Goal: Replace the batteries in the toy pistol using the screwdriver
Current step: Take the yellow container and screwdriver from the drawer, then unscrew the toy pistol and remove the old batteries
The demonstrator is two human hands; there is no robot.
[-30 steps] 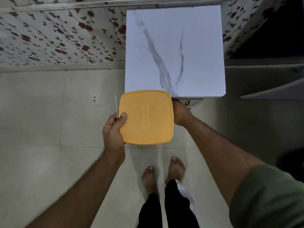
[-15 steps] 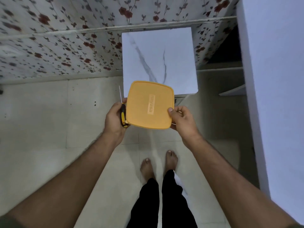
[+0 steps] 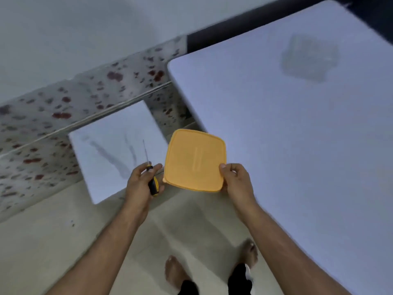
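Pale floor tiles [image 3: 53,241] run beneath a person standing barefoot, with a flower-patterned wall covering [image 3: 42,116] along the far left and a small marble-look table [image 3: 110,145] set against it. To the right stretches a large white table [image 3: 297,145], on whose far part sits a blurred, see-through container [image 3: 308,56] (its contents cannot be made out). The whole view is smeared by motion.

Both forearms reach forward from the bottom of the frame, roughly parallel and raised in front of the body. The left hand [image 3: 141,184] is curled around the screwdriver [image 3: 152,177], thumb and fingers wrapped over its black-and-yellow handle, the thin metal shaft pointing up and away over the small table. This hand is just beside the left edge of the orange lid but apart from it.

The right hand [image 3: 236,182] pinches the orange lid [image 3: 195,160] at its near right corner, thumb pressed on top and fingers curled underneath. The lid is square with rounded corners, held nearly flat and level, its far edge overlapping the near corner of the large white table in view. Whether a box hangs under the lid cannot be told.

Two bare feet [image 3: 176,271] and dark trouser cuffs show below. The toy pistol and batteries cannot be seen.
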